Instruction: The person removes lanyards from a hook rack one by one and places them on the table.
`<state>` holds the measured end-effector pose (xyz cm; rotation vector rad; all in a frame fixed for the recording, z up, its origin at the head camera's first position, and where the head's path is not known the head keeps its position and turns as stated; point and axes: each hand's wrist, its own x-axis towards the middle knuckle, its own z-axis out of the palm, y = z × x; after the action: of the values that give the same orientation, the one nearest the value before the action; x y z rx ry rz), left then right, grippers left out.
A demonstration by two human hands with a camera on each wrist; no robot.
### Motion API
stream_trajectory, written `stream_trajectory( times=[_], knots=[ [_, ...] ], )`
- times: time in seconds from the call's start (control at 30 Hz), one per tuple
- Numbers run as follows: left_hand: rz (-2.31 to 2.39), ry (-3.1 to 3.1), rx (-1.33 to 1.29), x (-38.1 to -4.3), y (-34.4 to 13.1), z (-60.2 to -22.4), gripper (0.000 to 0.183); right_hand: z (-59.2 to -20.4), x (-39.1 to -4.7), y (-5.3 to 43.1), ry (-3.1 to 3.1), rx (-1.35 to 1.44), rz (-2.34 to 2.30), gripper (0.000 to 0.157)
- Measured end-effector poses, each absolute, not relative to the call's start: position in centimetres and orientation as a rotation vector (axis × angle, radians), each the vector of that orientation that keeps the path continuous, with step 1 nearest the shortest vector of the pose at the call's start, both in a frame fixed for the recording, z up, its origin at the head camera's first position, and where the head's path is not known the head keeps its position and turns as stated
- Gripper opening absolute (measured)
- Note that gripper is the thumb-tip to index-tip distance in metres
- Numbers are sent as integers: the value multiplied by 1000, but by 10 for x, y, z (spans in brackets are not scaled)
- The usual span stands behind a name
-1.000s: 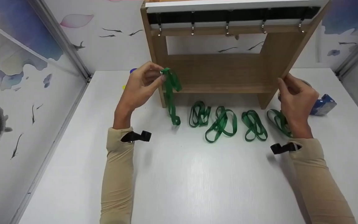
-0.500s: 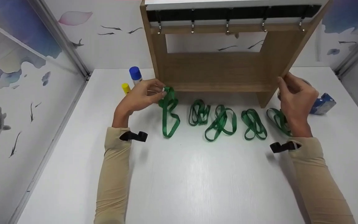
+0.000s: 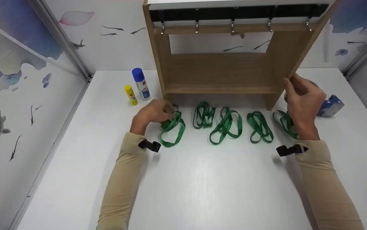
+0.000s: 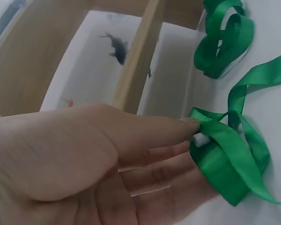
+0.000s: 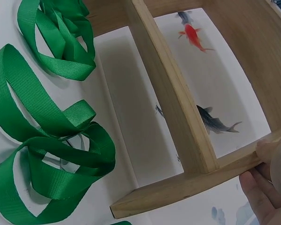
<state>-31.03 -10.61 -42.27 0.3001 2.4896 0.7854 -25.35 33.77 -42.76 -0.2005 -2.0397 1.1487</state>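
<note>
My left hand is low over the white table, at the foot of the shelf's left side. Its thumb and fingers pinch a green ribbon, whose loose loop spreads toward the front. At the right, my right hand grips the front edge of the wooden shelf's side panel between thumb and fingers. Several more looped bundles of green ribbon lie in a row before the shelf, the rightmost partly covered by my right hand.
Metal hooks hang in a row from the black strip under the shelf's top. Left of the shelf stand a yellow glue stick and a blue-capped white tube. A blue object sits partly behind my right hand.
My left hand has brought the green ribbon down from beside the shelf's left panel to the table, uncovering the yellow stick and blue-capped tube. The right hand keeps its hold on the shelf.
</note>
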Motion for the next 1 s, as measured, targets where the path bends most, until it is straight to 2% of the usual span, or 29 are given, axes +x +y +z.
stream_trajectory(
  times=[0.27,0.47,0.67,1.0],
  knots=[
    [607,2651,176,-295,-88,-405,44,-429,-257,343,-2052,-214,1159,33],
    [494,2710,193,-281,-67,-425,63,-430,-259,344,-2062,-219,1152,33],
    [403,2803,189,-287,-63,-444,44,-433,-258,344,-2062,-216,1165,33],
    [511,2723,142,-292,-69,-441,43,-431,-255,340,-2044,-194,1142,33]
  ],
)
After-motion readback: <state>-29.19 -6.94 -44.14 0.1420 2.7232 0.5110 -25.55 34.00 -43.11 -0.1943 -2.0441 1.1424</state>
